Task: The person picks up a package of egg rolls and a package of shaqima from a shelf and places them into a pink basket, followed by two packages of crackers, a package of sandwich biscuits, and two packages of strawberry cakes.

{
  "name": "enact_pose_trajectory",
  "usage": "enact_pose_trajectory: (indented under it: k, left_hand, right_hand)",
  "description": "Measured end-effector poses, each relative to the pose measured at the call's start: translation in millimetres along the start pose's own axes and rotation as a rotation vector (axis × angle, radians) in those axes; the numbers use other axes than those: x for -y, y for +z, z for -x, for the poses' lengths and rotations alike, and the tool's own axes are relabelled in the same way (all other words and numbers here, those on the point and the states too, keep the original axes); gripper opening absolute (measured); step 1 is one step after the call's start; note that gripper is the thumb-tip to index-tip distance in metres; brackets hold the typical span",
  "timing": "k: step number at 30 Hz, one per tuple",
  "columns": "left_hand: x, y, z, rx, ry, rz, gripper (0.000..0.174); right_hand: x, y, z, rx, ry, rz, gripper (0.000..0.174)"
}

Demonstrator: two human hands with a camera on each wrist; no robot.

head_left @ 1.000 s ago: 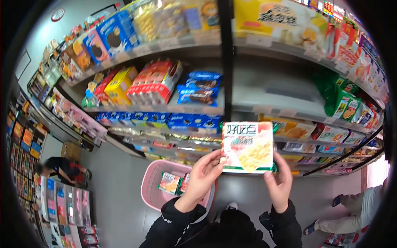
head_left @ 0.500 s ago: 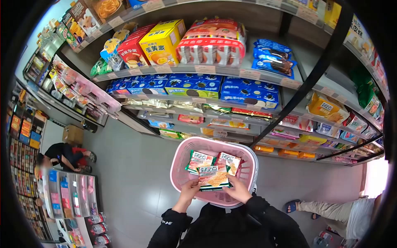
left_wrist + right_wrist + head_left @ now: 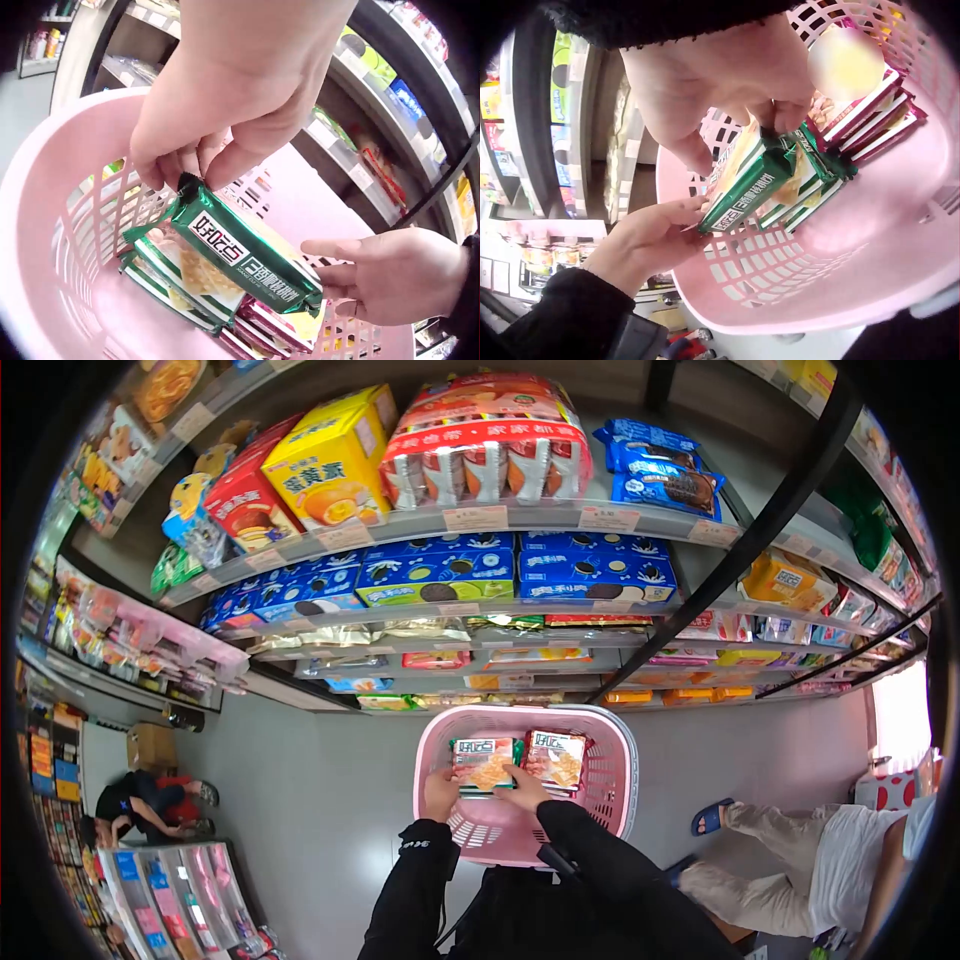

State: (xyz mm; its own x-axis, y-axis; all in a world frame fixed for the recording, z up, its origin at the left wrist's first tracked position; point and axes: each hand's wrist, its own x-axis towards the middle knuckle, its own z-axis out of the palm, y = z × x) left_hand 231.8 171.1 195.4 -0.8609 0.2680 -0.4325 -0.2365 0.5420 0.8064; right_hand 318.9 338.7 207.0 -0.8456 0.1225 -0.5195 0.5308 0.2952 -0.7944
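Observation:
My left hand (image 3: 440, 797) and right hand (image 3: 524, 790) hold a green-and-white biscuit packet (image 3: 485, 760) by its two ends, inside the pink basket (image 3: 628, 780). In the left wrist view, left thumb and fingers pinch one crimped end of the packet (image 3: 247, 251), while the right hand (image 3: 375, 277) grips the other end. The packet tilts over a stack of similar green packets (image 3: 176, 274). Dark red biscuit packets (image 3: 557, 760) lie stacked beside them, on the right. From the right wrist, the green end of the held packet (image 3: 754, 187) faces me.
Shelves with blue biscuit boxes (image 3: 437, 575), a yellow box (image 3: 330, 460) and a red multipack (image 3: 490, 450) rise beyond the basket. A black shelf post (image 3: 760, 525) slants at the right. One person (image 3: 790, 860) stands at right; another (image 3: 150, 800) sits low at far left.
Both hands have carried the green packet from in front of the shelves down into the basket, then left over the green stack. The view has tilted down towards the basket.

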Motion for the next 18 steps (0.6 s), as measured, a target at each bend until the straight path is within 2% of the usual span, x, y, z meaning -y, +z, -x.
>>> enact_pose_trajectory:
  k: [2,3,6,9,12,13,14,15,16,18]
  left_hand:
    - [-4.4,1.3,-2.3,-0.057,0.038,-0.082,0.015]
    - [2.0,3.1,-6.1,-0.084,-0.002,-0.292,0.018]
    - [55.4,16.0,-22.4,-0.085,0.048,-0.163,0.024]
    - [-11.1,7.8,10.9,-0.031,0.105,-0.210,0.030]
    - [-10.8,8.5,23.3,-0.056,0.239,-0.118,0.035]
    - [-18.6,8.6,32.3,-0.044,0.286,-0.090,0.037]
    - [-26.7,8.2,42.7,-0.029,0.339,-0.060,0.040]
    - [-23.0,7.1,48.5,-0.001,0.257,-0.221,0.041]
    - [-19.2,7.7,53.7,0.021,0.177,-0.383,0.043]
    - [-36.3,9.2,74.9,0.110,0.152,-0.360,0.043]
  right_hand:
    - [-0.3,2.4,-9.9,0.042,0.018,-0.074,0.062]
    - [-0.2,3.9,-12.5,0.068,0.040,-0.091,0.058]
    - [-20.0,15.8,-18.5,0.121,0.041,-0.178,0.057]
    - [-22.1,11.9,-7.3,0.150,0.008,-0.154,0.057]
    - [-21.4,-3.2,8.6,0.201,-0.058,-0.032,0.056]
    - [-3.0,-20.9,23.1,0.284,0.004,0.007,0.052]
    - [-10.9,-25.0,26.3,0.302,0.006,0.039,0.047]
    - [-28.5,-27.1,26.9,0.260,-0.127,0.069,0.039]
    - [-16.0,-47.7,38.2,0.380,-0.139,0.090,0.032]
    - [-42.4,-55.4,43.3,0.256,-0.305,0.048,0.025]
